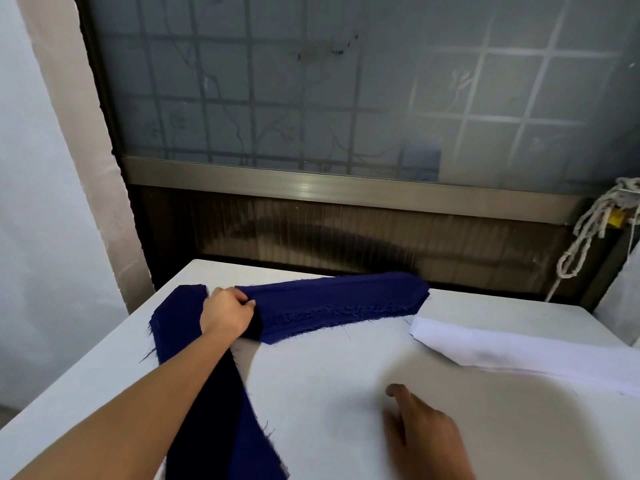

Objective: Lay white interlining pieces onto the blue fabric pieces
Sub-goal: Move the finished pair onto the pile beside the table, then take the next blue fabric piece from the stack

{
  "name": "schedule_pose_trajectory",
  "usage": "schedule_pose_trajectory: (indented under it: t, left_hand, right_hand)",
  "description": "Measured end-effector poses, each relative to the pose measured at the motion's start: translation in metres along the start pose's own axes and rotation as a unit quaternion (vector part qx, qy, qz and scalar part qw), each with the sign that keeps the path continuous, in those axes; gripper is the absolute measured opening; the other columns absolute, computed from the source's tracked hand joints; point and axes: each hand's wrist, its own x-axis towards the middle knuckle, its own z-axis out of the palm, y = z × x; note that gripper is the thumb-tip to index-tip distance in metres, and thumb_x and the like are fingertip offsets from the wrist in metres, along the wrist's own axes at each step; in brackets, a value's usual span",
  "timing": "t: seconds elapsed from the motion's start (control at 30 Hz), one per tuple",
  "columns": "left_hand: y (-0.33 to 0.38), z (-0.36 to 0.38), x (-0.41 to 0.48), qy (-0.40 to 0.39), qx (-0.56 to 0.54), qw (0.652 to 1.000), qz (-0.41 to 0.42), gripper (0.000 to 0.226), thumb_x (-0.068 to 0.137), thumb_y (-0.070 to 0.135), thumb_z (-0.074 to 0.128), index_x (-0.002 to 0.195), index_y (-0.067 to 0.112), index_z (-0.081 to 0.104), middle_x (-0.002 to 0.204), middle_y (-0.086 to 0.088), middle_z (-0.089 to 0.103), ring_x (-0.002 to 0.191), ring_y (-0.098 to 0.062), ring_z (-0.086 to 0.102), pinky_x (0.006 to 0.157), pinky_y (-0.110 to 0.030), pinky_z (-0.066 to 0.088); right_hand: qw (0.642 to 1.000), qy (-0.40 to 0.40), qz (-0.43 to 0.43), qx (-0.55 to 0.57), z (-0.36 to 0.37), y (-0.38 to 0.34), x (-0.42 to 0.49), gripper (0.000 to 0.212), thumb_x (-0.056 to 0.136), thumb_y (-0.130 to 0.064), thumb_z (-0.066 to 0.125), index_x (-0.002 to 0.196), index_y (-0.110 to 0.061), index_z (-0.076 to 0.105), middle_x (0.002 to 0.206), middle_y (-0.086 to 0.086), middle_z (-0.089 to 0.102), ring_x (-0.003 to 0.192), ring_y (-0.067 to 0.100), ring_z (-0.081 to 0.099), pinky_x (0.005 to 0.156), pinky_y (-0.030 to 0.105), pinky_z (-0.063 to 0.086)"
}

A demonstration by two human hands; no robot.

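Blue fabric stack (pixel 332 303) in curled left hand (pixel 227 311)

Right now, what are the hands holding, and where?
Left hand grips the blue stack at its left end. Right hand holds nothing.

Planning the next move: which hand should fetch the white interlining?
Right: the right hand is free and nearer the white interlining; the left hand grips the blue fabric.

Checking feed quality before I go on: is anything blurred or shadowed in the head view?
Head view: the right hand is motion-blurred and dim; the left hand, gripping the stack of dark blue fabric pieces, is sharp.
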Motion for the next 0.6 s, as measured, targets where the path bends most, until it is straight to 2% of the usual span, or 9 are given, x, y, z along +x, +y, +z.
schedule_pose_trajectory:
  t: [0.07, 0.2, 0.37, 0.47, 0.53, 0.6]
  left_hand:
    - [0.001, 0.003, -0.002, -0.003, -0.041, 0.999, -0.033, 0.013, 0.094, 0.031, 0.067, 0.096, 0.021, 0.075, 0.113, -0.008, 0.066, 0.093, -0.026, 0.065, 0.078, -0.038, 0.056]
    - [0.009, 0.003, -0.004, 0.007, 0.063, 0.998, 0.000, 0.019, 0.097, 0.029, 0.061, 0.102, 0.017, 0.075, 0.101, -0.007, 0.069, 0.095, -0.026, 0.063, 0.080, -0.040, 0.055]
    - [0.015, 0.007, -0.016, 0.024, 0.182, 0.977, 0.106, 0.019, 0.097, 0.030, 0.057, 0.100, 0.023, 0.075, 0.115, -0.003, 0.061, 0.111, -0.024, 0.048, 0.091, -0.035, 0.042]
    - [0.013, 0.023, -0.027, -0.001, 0.159, 0.971, 0.180, 0.012, 0.095, 0.030, 0.061, 0.093, 0.027, 0.073, 0.132, 0.003, 0.049, 0.124, -0.021, 0.038, 0.104, -0.036, 0.030]
    - [0.013, 0.029, -0.030, -0.016, 0.102, 0.979, 0.174, 0.011, 0.092, 0.030, 0.066, 0.086, 0.027, 0.074, 0.143, 0.001, 0.045, 0.133, -0.021, 0.035, 0.111, -0.040, 0.025]
    - [0.016, 0.028, -0.030, -0.022, 0.048, 0.988, 0.142, 0.013, 0.090, 0.032, 0.069, 0.080, 0.029, 0.076, 0.146, 0.001, 0.047, 0.135, -0.021, 0.039, 0.114, -0.043, 0.025]
  right_hand:
    - [0.999, 0.016, 0.008, -0.030, -0.009, 0.027, 0.005, 0.031, 0.090, -0.040, 0.050, 0.120, -0.036, 0.051, 0.098, -0.012, 0.066, 0.086, 0.015, 0.066, 0.072, 0.026, 0.045]
    - [0.997, 0.056, 0.037, -0.039, -0.023, 0.067, 0.011, 0.024, 0.090, -0.034, 0.052, 0.114, -0.031, 0.055, 0.090, -0.010, 0.067, 0.086, 0.019, 0.066, 0.070, 0.029, 0.045]
    - [0.995, 0.073, 0.044, -0.049, -0.023, 0.073, 0.010, 0.014, 0.091, -0.031, 0.052, 0.103, -0.027, 0.058, 0.087, -0.008, 0.065, 0.082, 0.022, 0.065, 0.067, 0.030, 0.046]
    - [0.995, 0.073, 0.042, -0.051, -0.022, 0.072, 0.009, 0.013, 0.090, -0.030, 0.051, 0.101, -0.027, 0.058, 0.086, -0.009, 0.065, 0.078, 0.022, 0.064, 0.065, 0.031, 0.047]
    - [0.995, 0.079, 0.043, -0.044, -0.022, 0.073, 0.008, 0.013, 0.090, -0.030, 0.052, 0.102, -0.027, 0.057, 0.087, -0.010, 0.065, 0.079, 0.021, 0.065, 0.065, 0.031, 0.047]
    - [0.995, 0.082, 0.039, -0.039, -0.023, 0.074, 0.007, 0.014, 0.089, -0.030, 0.054, 0.102, -0.027, 0.058, 0.088, -0.011, 0.066, 0.080, 0.021, 0.065, 0.064, 0.031, 0.046]
